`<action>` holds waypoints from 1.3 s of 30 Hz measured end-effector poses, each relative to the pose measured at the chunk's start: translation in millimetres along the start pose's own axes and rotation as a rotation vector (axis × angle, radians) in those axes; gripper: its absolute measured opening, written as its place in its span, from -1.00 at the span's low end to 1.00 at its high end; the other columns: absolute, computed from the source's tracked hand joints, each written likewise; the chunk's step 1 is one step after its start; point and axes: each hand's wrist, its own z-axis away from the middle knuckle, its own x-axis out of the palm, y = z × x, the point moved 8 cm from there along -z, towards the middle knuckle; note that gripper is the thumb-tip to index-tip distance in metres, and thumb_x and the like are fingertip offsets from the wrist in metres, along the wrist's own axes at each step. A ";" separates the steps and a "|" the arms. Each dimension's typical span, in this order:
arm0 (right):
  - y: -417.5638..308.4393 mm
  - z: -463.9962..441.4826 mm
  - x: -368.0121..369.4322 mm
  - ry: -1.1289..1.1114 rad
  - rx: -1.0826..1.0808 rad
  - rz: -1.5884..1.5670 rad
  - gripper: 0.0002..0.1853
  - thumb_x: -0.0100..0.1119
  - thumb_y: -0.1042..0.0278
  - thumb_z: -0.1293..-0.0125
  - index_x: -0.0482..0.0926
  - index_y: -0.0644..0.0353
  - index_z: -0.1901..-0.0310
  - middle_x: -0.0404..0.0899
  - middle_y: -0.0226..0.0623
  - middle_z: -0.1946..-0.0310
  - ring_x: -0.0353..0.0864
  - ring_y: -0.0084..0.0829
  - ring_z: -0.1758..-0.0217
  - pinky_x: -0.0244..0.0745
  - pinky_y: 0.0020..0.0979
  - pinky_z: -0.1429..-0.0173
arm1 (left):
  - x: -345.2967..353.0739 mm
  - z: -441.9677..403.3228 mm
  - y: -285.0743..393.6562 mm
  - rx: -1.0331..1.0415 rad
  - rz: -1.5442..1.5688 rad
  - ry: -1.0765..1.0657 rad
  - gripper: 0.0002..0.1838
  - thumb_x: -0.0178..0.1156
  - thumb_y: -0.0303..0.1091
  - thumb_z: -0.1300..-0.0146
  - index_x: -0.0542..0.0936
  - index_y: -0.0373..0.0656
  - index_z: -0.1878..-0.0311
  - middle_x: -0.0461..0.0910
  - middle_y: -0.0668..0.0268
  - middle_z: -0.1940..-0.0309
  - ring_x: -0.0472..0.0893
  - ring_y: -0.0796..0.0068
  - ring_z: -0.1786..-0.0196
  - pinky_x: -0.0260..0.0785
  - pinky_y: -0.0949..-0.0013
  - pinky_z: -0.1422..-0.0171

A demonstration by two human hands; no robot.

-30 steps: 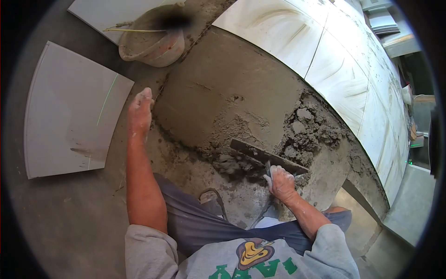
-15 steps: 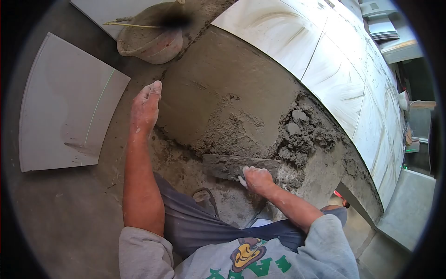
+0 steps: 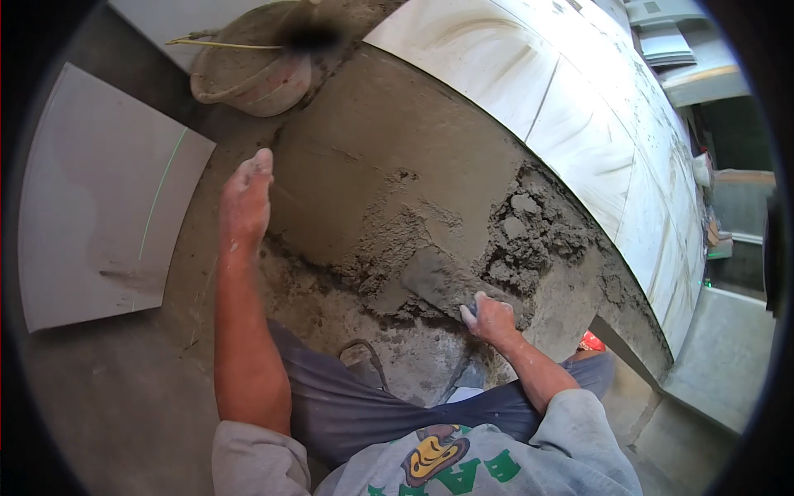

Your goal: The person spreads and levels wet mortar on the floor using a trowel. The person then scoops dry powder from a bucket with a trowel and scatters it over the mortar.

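This is a building site. Wet mortar borders white tiles; a bucket stands by the mortar's far-left corner.

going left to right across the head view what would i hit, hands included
Pale tile crossed by a green line → left hand → right hand, gripping a trowel → stack of flat pieces

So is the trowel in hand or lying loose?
In hand: the right hand is closed around the grip of the trowel, at the rough edge of the mortar.
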 end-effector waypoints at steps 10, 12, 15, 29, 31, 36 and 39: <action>5.4 -10.8 47.3 0.134 0.751 -1.359 -0.69 0.29 0.13 -0.26 0.49 0.24 0.32 0.44 -0.41 0.64 0.41 -0.58 0.70 0.32 -0.42 0.64 | 16.9 20.4 20.6 0.031 0.020 -0.096 -0.33 0.02 0.11 -0.42 0.46 -0.41 -0.22 0.54 0.09 -0.15 0.51 0.32 -0.18 0.23 0.32 -0.34; -7.3 -14.1 44.7 0.084 0.732 -1.332 -0.68 0.31 0.13 -0.24 0.50 0.24 0.31 0.45 -0.43 0.64 0.38 -0.62 0.71 0.30 -0.46 0.66 | 17.3 23.0 17.5 0.025 0.032 -0.106 -0.33 0.02 0.10 -0.43 0.45 -0.41 -0.23 0.53 0.11 -0.15 0.51 0.32 -0.18 0.23 0.32 -0.34; -50.2 -49.0 41.8 0.011 0.517 -0.928 -0.53 0.32 0.05 -0.20 0.57 0.37 0.12 0.62 -0.21 0.46 0.62 -0.40 0.48 0.51 -0.34 0.38 | 16.8 16.9 12.7 0.048 0.042 -0.132 -0.34 0.01 0.09 -0.44 0.45 -0.39 -0.24 0.53 0.14 -0.16 0.50 0.33 -0.17 0.24 0.31 -0.34; -39.4 -17.4 1.4 0.095 0.652 -1.431 -0.59 0.26 -0.05 -0.25 0.48 0.19 0.31 0.40 -0.43 0.62 0.41 -0.57 0.70 0.34 -0.43 0.62 | 78.4 -13.6 35.4 0.178 -0.005 -0.197 -0.41 0.00 0.11 -0.42 0.54 -0.33 -0.08 0.62 0.04 0.09 0.56 0.24 -0.01 0.31 0.29 -0.20; -14.6 -10.7 -0.4 0.174 0.813 -1.607 -0.62 0.27 -0.04 -0.25 0.44 0.13 0.33 0.34 -0.47 0.64 0.34 -0.57 0.73 0.29 -0.43 0.66 | 91.7 -5.9 42.8 0.139 -0.178 -0.240 -0.42 -0.01 0.10 -0.42 0.55 -0.32 -0.08 0.62 0.03 0.09 0.56 0.19 0.01 0.32 0.27 -0.19; 17.5 -34.2 -9.6 0.145 0.721 -1.735 -0.62 0.29 -0.07 -0.22 0.43 0.07 0.35 0.29 -0.50 0.69 0.32 -0.57 0.75 0.27 -0.43 0.67 | 106.9 -5.4 33.9 0.182 -0.139 -0.290 -0.43 0.01 0.08 -0.42 0.55 -0.32 -0.08 0.63 0.10 0.12 0.56 0.30 0.03 0.33 0.31 -0.16; 11.1 -61.2 -3.1 0.148 0.685 -1.805 -0.63 0.29 -0.07 -0.23 0.42 0.05 0.38 0.30 -0.50 0.71 0.31 -0.58 0.76 0.24 -0.44 0.69 | 118.9 -4.2 42.6 0.165 -0.144 -0.285 -0.44 0.02 0.08 -0.42 0.56 -0.32 -0.07 0.63 0.15 0.14 0.55 0.37 0.04 0.33 0.34 -0.15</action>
